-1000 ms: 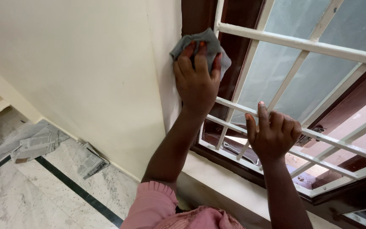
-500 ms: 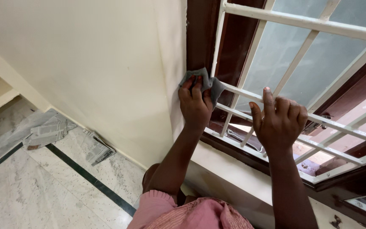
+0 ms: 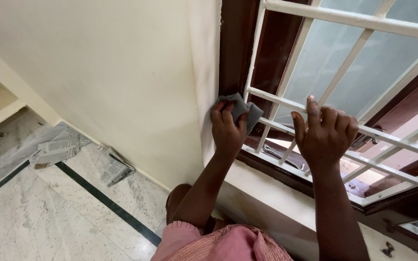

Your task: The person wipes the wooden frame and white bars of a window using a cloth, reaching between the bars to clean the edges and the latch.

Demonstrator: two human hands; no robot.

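Note:
My left hand presses a grey cloth against the dark brown wooden window frame, low down where the frame meets the cream wall's edge. My right hand grips a white bar of the window grille, fingers curled round it, to the right of the cloth. Frosted glass shows behind the grille bars.
The cream wall fills the left. A pale sill runs below the window. Far below, a marble floor with a dark stripe carries sheets of newspaper near the wall. My pink sleeve is at the bottom.
My left hand has slid the cloth down the frame, from near the top grille bar to the lower part. My right hand has kept its grip on the grille.

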